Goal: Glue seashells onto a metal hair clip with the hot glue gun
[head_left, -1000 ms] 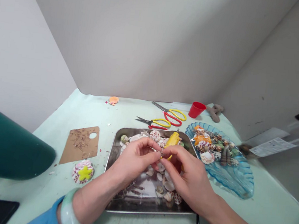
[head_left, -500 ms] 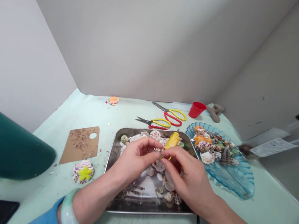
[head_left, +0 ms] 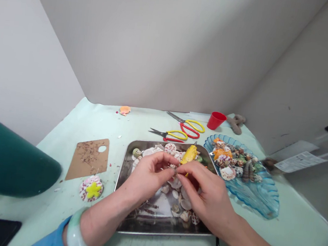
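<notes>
Over a metal tray [head_left: 159, 227] of seashells, both hands meet with their fingertips almost touching. My left hand [head_left: 150, 176] is closed in a pinch of thumb and forefinger. Facing it, my right hand [head_left: 205, 193] also pinches. Between the fingertips is a tiny greyish piece, too small and too covered to name. Behind the fingers a yellow glue gun [head_left: 189, 154] lies in the tray, its lower part hidden by the right hand. White and spotted shells [head_left: 185, 210] surround it, and thin dark twig-like bits lie near the tray's front left.
Right of the tray stands a blue shell-shaped dish [head_left: 256, 196] with shells. Two pairs of scissors [head_left: 177, 135] and a red cup [head_left: 216, 121] are behind. At left are a brown board [head_left: 88, 162], a shell piece with a yellow-green star [head_left: 93, 190] and a large green object [head_left: 12, 157].
Both hands stay in nearly the same place over the tray. Only the fingertips shift slightly around the tiny piece.
</notes>
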`<state>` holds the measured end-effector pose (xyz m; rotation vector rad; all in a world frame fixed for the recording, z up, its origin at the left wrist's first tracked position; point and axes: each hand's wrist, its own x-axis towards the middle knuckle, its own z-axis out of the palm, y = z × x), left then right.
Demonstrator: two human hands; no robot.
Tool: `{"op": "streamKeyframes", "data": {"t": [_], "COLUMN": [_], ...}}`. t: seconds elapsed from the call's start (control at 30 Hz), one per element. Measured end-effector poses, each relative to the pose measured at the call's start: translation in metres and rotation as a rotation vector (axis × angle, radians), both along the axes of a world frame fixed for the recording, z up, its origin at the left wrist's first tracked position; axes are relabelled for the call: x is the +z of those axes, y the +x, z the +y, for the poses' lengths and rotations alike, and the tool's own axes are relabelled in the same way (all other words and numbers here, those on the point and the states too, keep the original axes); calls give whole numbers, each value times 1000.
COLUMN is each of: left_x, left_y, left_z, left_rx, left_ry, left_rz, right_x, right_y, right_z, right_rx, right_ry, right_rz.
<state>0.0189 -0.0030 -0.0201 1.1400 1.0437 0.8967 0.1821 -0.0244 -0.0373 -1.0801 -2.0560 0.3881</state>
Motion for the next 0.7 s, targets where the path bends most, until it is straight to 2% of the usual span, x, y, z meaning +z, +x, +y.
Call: {"op": "streamKeyframes", "data": {"t": [0.33,0.57,0.7], "left_x": [2,-9,-11], "left_y": [1,0,-1], "left_z": [0,0,0], "left_rx": [7,-3,-27], "left_ry": [-22,124,171], "left_rz": [3,162,220], "right_x": [-1,-2,-2], "right_y": [1,1,1], "right_z": [0,-1,-1], "right_rx": [-16,-15,-9], "right_ry": [73,32,38], "right_rz": [-54,-54,-54]}}
